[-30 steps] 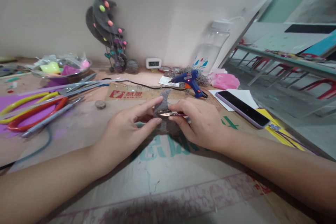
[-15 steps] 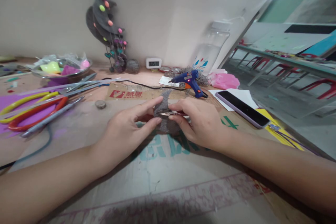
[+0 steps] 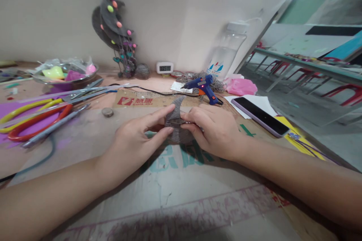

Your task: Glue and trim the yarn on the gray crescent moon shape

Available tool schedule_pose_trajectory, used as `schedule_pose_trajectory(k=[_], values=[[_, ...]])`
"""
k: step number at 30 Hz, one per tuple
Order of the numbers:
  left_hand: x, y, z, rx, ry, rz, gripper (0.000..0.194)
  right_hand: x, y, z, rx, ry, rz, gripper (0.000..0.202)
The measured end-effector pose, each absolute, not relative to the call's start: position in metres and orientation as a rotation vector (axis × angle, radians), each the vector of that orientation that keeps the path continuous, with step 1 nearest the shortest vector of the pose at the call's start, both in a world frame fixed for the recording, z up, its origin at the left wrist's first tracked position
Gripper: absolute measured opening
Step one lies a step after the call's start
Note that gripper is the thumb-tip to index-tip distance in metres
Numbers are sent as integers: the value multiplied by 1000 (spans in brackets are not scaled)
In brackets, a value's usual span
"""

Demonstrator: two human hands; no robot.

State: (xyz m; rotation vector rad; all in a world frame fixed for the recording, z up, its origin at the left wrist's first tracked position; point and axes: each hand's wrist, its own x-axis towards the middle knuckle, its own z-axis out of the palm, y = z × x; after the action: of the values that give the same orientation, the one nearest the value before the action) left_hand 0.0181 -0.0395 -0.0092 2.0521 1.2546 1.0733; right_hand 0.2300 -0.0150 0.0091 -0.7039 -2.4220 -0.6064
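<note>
Between my hands, above the cardboard-covered table, is a small grey crescent (image 3: 175, 115) that looks wrapped in yarn, its pointed tip upward. My left hand (image 3: 141, 128) grips its left edge, index finger above and thumb below. On the other side, my right hand (image 3: 213, 128) is closed, thumb and index finger pinched at the crescent's inner edge. A thin dark bit shows at those fingertips, too small to make out. The lower part of the crescent is dim and partly hidden by my right thumb.
A blue glue gun (image 3: 205, 86) with a red light lies behind my hands. Scissors with red and yellow handles (image 3: 39, 122) are at left, near a bowl (image 3: 66, 79). A phone (image 3: 260, 116) lies at right; a water bottle (image 3: 226, 51) and a clock (image 3: 164, 67) stand behind.
The pale sliver seen across the crescent at my right fingertips no longer shows; that spot now looks dark grey. Both hands keep almost the same place and grip.
</note>
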Motion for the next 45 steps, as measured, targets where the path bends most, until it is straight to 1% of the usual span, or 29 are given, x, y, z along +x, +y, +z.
schedule_pose_trajectory(k=[12, 31, 45], values=[[20, -38, -8, 1954, 1234, 1051, 49, 232, -15, 4, -744, -2381, -461, 15], [19, -37, -8, 2065, 1236, 1072, 48, 228, -19, 9, -808, -2420, -523, 21], [20, -38, -9, 1977, 1235, 1094, 47, 228, -19, 9, -780, -2406, -583, 23]])
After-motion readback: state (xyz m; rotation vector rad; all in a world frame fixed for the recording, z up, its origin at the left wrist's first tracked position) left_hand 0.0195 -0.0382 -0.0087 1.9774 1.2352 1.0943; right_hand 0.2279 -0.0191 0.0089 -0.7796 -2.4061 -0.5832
